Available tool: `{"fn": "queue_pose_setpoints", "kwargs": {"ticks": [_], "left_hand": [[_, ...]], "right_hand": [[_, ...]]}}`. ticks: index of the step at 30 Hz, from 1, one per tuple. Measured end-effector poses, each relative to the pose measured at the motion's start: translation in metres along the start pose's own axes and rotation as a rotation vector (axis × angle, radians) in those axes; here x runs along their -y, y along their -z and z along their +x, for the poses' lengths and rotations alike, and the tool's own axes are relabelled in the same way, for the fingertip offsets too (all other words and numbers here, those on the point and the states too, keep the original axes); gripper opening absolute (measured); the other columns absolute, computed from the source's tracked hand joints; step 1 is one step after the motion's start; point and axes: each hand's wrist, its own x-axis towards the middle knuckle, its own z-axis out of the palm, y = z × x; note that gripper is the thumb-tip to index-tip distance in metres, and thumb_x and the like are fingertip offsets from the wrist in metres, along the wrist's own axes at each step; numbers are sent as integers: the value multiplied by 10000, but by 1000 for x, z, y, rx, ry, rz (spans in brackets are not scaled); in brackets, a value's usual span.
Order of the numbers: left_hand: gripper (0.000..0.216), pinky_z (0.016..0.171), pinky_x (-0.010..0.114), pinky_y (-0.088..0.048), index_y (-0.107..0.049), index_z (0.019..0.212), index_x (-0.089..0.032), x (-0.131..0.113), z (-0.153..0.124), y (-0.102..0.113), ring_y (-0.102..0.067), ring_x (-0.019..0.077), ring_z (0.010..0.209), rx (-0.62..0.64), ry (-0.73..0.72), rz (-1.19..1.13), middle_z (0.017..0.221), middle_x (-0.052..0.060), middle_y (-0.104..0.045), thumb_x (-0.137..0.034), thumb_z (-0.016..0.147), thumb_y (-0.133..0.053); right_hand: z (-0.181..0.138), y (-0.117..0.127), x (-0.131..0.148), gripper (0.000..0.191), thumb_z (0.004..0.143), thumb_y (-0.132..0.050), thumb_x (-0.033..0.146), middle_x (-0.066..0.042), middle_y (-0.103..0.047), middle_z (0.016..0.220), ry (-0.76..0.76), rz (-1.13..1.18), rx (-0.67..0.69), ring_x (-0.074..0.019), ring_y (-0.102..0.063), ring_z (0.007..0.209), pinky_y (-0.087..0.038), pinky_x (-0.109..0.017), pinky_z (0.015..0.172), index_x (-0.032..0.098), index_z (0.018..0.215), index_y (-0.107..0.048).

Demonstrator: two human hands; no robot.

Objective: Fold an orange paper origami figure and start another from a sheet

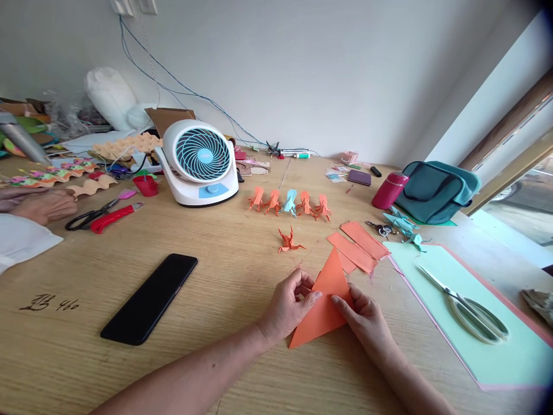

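Observation:
A sheet of orange paper, folded into a triangle, is held just over the table's near side with one corner pointing away from me. My left hand pinches its left edge, thumb on top and fingers behind. On the right edge my right hand grips the same paper, thumb on its face. Beyond the paper, a small orange folded paper figure stands alone. Behind that is a row of several folded figures, with a blue one in the middle. Orange paper strips lie beyond my right hand.
White scissors rest on pale green paper at right. A black phone lies left. Farther back stand a white fan, a pink bottle and a teal bag. Another person's hands are at far left, near a red-handled cutter.

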Motion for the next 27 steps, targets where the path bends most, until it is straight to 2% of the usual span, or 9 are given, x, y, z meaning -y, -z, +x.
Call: {"fn": "queue_pose_setpoints", "kwargs": {"ticks": [8, 14, 20, 24, 27], "left_hand": [[174, 613, 225, -414, -594, 782, -153, 0, 1, 1, -522, 119, 666, 27, 14, 26, 732, 6, -601, -309, 831, -652], [234, 587, 224, -385, -608, 732, -157, 5, 4, 4, -501, 107, 605, 61, 30, 4, 662, -16, -592, -359, 842, -650], [275, 584, 231, -389, -603, 708, -160, 3, 6, 6, -516, 113, 602, 92, 86, -19, 639, -21, -581, -393, 851, -633], [159, 713, 253, -489, -601, 885, -179, 1, 6, 6, -629, 146, 751, 54, 73, -112, 786, 5, -663, -324, 842, -651], [219, 752, 260, -512, -561, 976, -197, 2, 6, 5, -651, 139, 795, 14, 41, -141, 938, 26, -684, -277, 817, -688]], "right_hand": [[0, 1, -3, 342, 842, -708, 544, -84, -757, 983, -28, 81, 53, -264, -704, 848, -573, -363, 759, 223, 958, -684], [-1, 2, 2, 376, 824, -736, 524, -90, -754, 1044, -51, 84, 16, -285, -700, 916, -570, -394, 816, 228, 1049, -681], [-2, 3, 6, 378, 802, -737, 557, -78, -754, 991, -56, 86, -24, -275, -695, 888, -574, -388, 785, 233, 992, -699], [-3, 2, 6, 364, 817, -726, 547, -76, -754, 997, -57, 84, -18, -271, -695, 884, -581, -384, 777, 231, 992, -686], [-3, 2, 6, 342, 838, -717, 514, -79, -746, 1061, -27, 83, -5, -272, -694, 924, -582, -386, 812, 238, 1033, -667]]}}
